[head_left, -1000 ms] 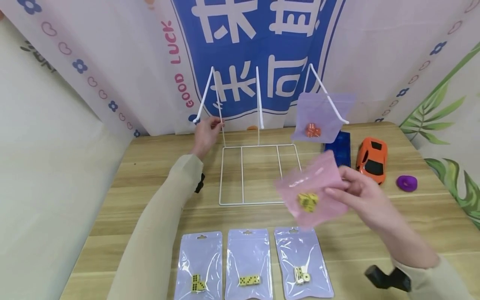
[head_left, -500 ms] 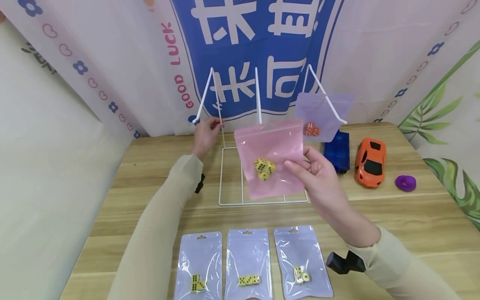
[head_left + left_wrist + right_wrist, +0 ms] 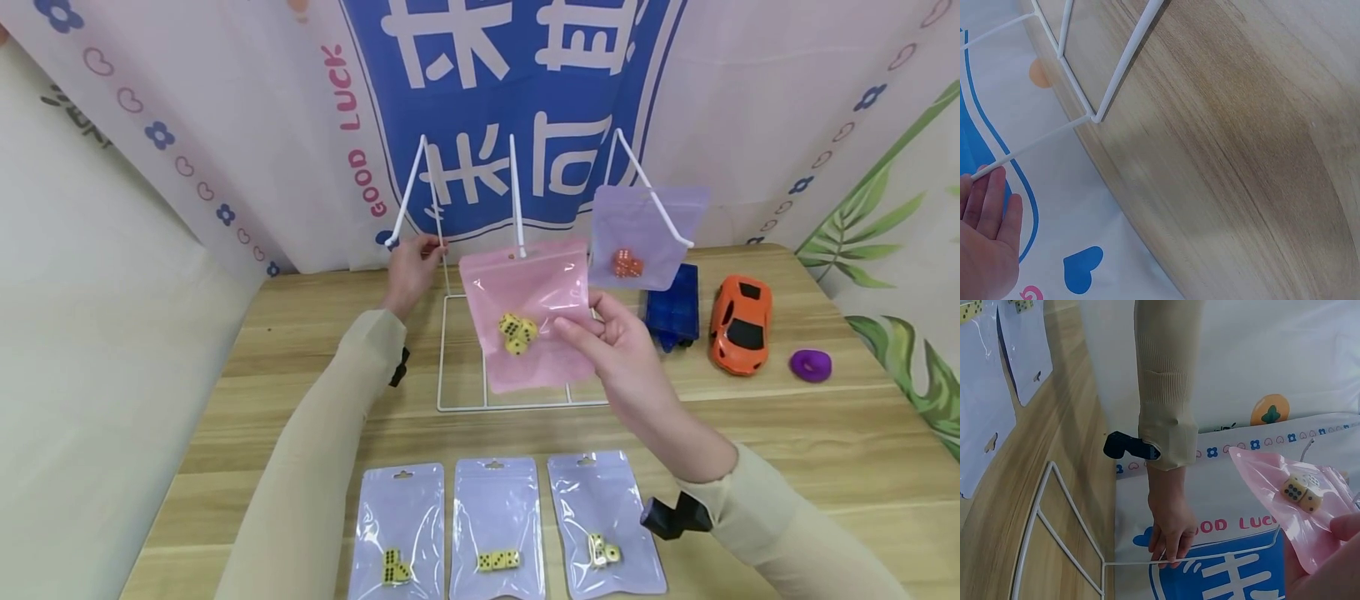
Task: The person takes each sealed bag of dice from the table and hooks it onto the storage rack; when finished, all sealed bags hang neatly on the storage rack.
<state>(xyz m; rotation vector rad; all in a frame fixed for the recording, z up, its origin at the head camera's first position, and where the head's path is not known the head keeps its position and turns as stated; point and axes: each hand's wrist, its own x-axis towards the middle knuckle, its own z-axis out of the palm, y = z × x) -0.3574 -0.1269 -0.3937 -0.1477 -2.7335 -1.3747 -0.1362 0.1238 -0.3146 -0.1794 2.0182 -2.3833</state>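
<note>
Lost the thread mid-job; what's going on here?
A person's right hand holds a pink zip bag of yellow dice at the middle hook of a white wire rack, whose left upright the left hand pinches. I can't tell whether the bag is threaded on. A lilac bag of orange-red dice hangs on the right hook; three more lilac bags lie on the table.

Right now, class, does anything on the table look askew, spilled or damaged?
The rightmost flat lilac bag lies slightly askew beside the straighter middle bag. No spill or damage stands out; the visible dice are all bagged.
</note>
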